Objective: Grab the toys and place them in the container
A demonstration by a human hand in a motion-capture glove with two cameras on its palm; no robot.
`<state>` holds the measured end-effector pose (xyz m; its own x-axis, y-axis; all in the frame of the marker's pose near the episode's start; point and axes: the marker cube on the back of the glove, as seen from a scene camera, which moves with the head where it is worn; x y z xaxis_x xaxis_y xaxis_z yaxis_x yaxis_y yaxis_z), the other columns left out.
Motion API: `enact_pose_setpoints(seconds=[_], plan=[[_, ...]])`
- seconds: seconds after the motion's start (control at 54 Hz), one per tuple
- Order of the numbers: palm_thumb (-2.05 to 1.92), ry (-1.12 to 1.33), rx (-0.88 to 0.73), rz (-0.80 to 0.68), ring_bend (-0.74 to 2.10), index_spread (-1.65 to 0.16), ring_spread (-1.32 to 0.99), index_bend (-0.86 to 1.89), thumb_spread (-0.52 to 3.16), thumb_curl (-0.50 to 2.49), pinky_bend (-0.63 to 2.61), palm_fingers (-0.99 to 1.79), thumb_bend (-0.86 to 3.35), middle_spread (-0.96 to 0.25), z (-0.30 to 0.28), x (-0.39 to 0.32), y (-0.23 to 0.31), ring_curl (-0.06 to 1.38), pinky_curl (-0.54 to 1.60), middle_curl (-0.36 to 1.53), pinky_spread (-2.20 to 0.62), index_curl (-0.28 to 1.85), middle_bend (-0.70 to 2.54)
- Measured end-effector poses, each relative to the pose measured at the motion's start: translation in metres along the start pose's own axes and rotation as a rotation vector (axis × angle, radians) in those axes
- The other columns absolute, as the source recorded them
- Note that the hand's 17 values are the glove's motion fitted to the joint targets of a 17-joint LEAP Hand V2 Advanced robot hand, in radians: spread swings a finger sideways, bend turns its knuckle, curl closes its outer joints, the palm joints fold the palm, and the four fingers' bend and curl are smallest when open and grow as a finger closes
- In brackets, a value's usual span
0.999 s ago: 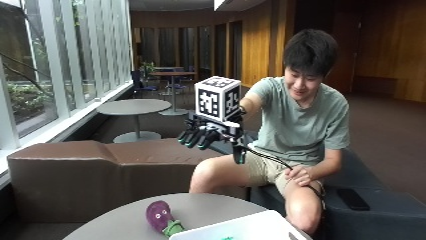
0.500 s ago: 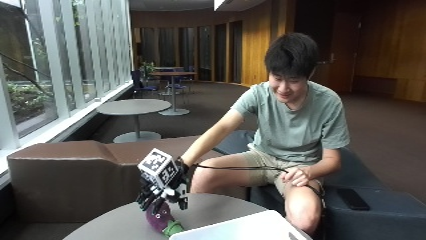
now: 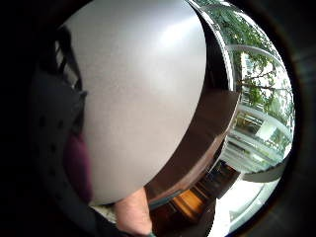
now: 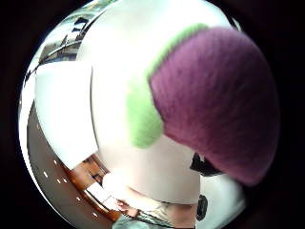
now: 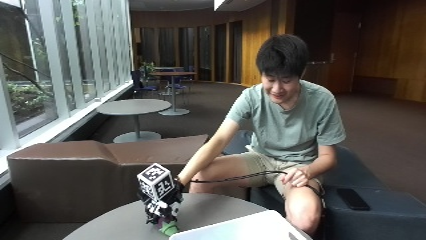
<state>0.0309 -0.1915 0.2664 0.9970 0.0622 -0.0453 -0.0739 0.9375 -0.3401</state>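
Note:
A purple plush toy with a green end [image 5: 168, 228] lies on the round grey table [image 5: 100, 227] near its front edge. My gloved right hand [image 5: 162, 206] is down on the toy, and its fingers curl around the purple body so only the green tip shows below them. The thumb side palm view is filled by the purple toy [image 4: 214, 100] and its green part [image 4: 140, 114]. The white container [image 5: 239, 230] stands just to the right of the toy, also seen as the white container [image 4: 62, 109] beside the toy. The other hand rests bare on the person's knee.
A brown bench [image 5: 73, 170] runs behind the table, with the person's knees to its right. Bare grey table [image 3: 143, 89] stretches away from the glove [image 3: 49, 123] toward the bench. More tables and chairs stand far back by the windows.
My hand came down from chest height to the table, reached the toy half a second ago, and now sits lower on it with fingers wrapped round it.

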Motion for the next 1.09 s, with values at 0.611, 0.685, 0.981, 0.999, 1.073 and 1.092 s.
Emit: enact_pose_setpoints(seconds=[0.611, 0.685, 0.981, 0.999, 1.073, 1.092], plan=[[0.66, -0.025, 0.31, -0.256, 1.24, -0.42, -0.42, 0.89, 0.61, 0.83, 0.98, 0.95, 0.1, -0.31, -0.285, -0.082, 0.093, 0.76, 0.48, 0.83, -0.31, 0.46, 1.15], [0.66, -0.01, 0.349, -0.305, 1.26, -0.43, -0.42, 0.92, 0.57, 0.86, 1.01, 0.92, 0.09, -0.31, -0.323, -0.114, 0.101, 0.77, 0.49, 0.86, -0.31, 0.51, 1.17], [0.67, 0.07, 0.38, -0.363, 1.35, -0.43, -0.42, 0.96, 0.47, 0.95, 1.11, 0.83, 0.05, -0.3, -0.37, -0.287, 0.1, 0.8, 0.53, 0.96, -0.31, 0.68, 1.21], [0.67, 0.07, 0.378, -0.363, 1.35, -0.43, -0.42, 0.96, 0.46, 0.96, 1.11, 0.82, 0.05, -0.3, -0.369, -0.295, 0.099, 0.8, 0.53, 0.96, -0.31, 0.69, 1.21], [0.67, 0.073, 0.375, -0.392, 1.37, -0.43, -0.42, 0.96, 0.45, 0.98, 1.14, 0.8, 0.04, -0.3, -0.364, -0.322, 0.097, 0.8, 0.53, 0.98, -0.31, 0.74, 1.22], [0.67, 0.071, 0.376, -0.4, 1.37, -0.43, -0.41, 0.96, 0.45, 0.98, 1.14, 0.8, 0.04, -0.3, -0.362, -0.328, 0.096, 0.8, 0.53, 0.98, -0.31, 0.75, 1.22]])
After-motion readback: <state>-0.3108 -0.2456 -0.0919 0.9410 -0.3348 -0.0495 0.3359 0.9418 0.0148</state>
